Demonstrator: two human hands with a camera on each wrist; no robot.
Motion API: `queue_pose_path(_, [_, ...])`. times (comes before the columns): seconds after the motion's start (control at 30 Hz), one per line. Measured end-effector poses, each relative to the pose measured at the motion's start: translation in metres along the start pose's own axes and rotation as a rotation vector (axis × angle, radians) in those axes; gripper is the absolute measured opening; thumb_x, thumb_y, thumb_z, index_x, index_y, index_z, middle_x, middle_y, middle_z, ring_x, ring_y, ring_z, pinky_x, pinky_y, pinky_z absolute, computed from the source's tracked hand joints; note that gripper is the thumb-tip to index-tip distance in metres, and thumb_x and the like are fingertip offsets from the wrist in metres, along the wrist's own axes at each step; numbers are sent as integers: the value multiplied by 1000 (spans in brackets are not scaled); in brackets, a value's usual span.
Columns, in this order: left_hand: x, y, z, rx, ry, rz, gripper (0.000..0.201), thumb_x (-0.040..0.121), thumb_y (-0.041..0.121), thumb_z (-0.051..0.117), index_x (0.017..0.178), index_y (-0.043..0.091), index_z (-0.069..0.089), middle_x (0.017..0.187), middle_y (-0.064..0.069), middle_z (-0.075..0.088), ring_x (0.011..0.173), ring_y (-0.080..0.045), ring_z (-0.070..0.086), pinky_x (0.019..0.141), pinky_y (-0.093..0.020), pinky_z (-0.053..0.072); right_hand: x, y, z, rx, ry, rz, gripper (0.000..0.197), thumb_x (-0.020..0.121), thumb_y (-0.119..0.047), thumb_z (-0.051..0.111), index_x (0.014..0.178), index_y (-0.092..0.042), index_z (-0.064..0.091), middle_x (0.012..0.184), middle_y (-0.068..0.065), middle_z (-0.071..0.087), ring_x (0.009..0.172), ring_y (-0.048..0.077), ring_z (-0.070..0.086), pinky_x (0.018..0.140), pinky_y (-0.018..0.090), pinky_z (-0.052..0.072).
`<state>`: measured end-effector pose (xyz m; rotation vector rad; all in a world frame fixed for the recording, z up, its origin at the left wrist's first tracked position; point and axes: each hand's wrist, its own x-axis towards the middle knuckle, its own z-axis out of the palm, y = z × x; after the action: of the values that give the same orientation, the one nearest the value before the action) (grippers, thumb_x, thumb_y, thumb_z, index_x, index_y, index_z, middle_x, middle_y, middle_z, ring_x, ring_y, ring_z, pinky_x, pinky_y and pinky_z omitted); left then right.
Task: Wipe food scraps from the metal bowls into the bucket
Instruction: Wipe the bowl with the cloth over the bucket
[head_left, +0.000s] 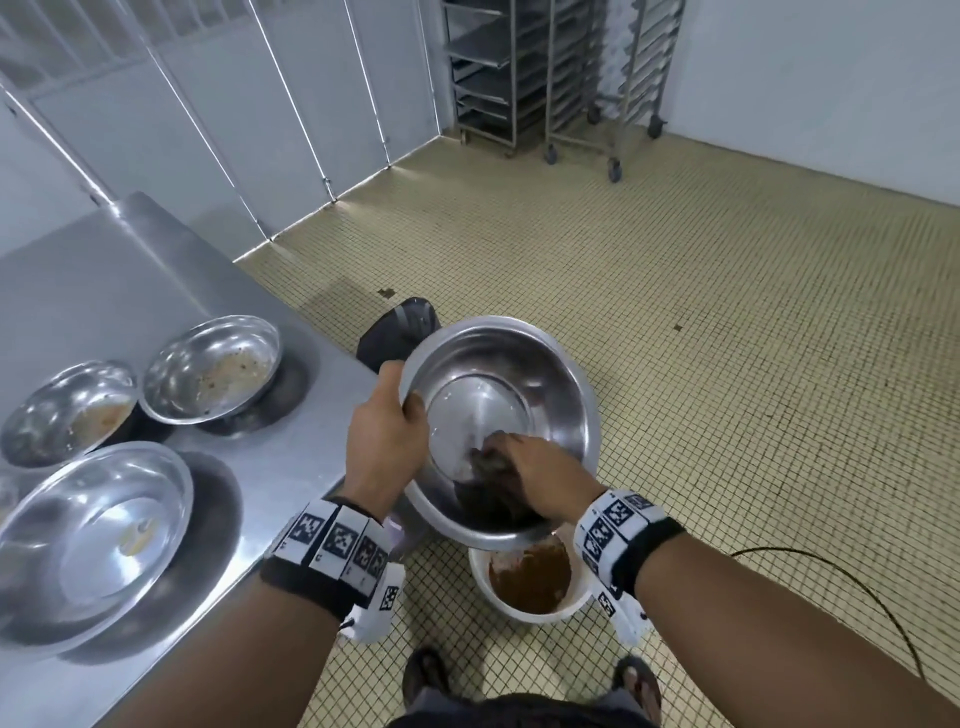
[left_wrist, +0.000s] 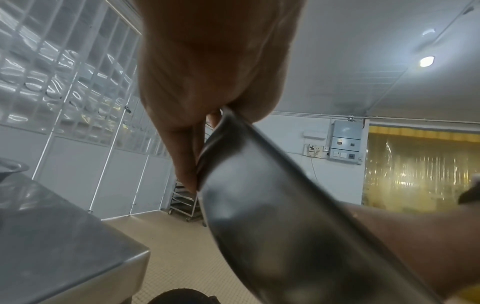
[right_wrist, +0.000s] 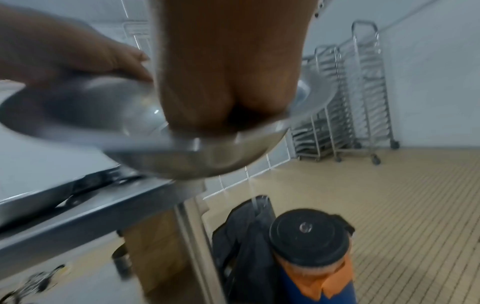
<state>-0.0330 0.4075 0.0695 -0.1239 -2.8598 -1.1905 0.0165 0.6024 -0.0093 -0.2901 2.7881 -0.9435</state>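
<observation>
A tilted metal bowl (head_left: 498, 415) is held by its rim in the left hand (head_left: 384, 436) grip above the bucket (head_left: 530, 582); scraps are wiped down with a dark cloth (head_left: 493, 493) clenched in the right hand (head_left: 545, 478); next, three soiled bowls (head_left: 208, 369) wait on the left desk (head_left: 130, 270)

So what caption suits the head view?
Left hand tilts a metal bowl while right hand wipes scraps toward the bucket.

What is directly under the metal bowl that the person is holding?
Under the tilted bowl stands a white bucket with brown scraps inside. The bowl covers the bucket's far rim.
</observation>
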Motion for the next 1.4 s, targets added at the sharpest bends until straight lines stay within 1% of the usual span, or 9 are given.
queue_pose_path(0.3, [6,37,-4,-119,37,186,15,108,24,48,122,24,53,83,10,63,69,2,62,51,-14,44,55,-15,-91,-183,545,76,30,104,-15,49,134,-15,53,116,7,66,93,25,65,81,37,54])
queue_pose_path(0.43, [9,52,-3,-102,45,223,17,107,26,48,124,30,51,80,6,65,68,-7,62,58,-31,50,57,-34,-75,-118,338,-80,42,104,-11,51,146,-15,51,132,12,61,112,31,61,95,38,49])
queue_pose_path(0.57, [21,56,-16,-87,115,231,21,107,18,47,128,21,51,77,14,57,66,0,54,55,-13,38,38,-32,-50,-147,52,-123,39,101,-14,55,140,-17,61,138,10,60,126,31,56,104,44,47])
queue_pose_path(0.67, [27,55,-26,-68,147,248,24,106,14,49,130,17,53,79,17,55,68,-7,58,55,-10,37,23,-26,-65,-266,-52,-58,29,104,-18,54,131,-16,63,119,7,67,105,24,66,89,31,50])
queue_pose_path(0.87, [18,61,-25,-14,93,308,21,107,19,49,128,21,52,78,8,59,67,-8,58,54,-20,38,43,-15,-119,-496,440,28,42,101,-11,56,142,-11,51,127,13,60,96,31,65,80,36,51])
queue_pose_path(0.97, [17,65,-22,-44,120,321,20,107,22,50,127,22,54,75,10,60,66,-7,60,56,-24,41,38,-3,-107,-501,378,37,61,96,-11,65,152,-10,41,140,17,53,97,35,67,83,43,57])
queue_pose_path(1.13, [14,67,-18,-77,159,315,21,106,17,53,127,15,58,73,19,54,66,22,54,57,-1,38,20,12,-77,-461,324,-102,54,96,-15,62,147,-23,44,125,9,63,87,37,69,75,49,59])
queue_pose_path(1.3, [20,67,-15,-11,181,354,20,105,21,56,124,16,60,72,22,52,60,10,50,55,-3,37,10,10,-59,-270,129,-102,30,102,-48,49,128,-42,62,129,-7,64,114,18,61,98,34,48])
queue_pose_path(1.4, [21,62,-11,-38,206,365,19,105,17,57,122,11,60,71,21,52,62,10,49,57,-2,38,-1,13,-49,-214,149,-226,24,99,-47,54,118,-39,65,117,-11,68,102,14,64,92,35,55])
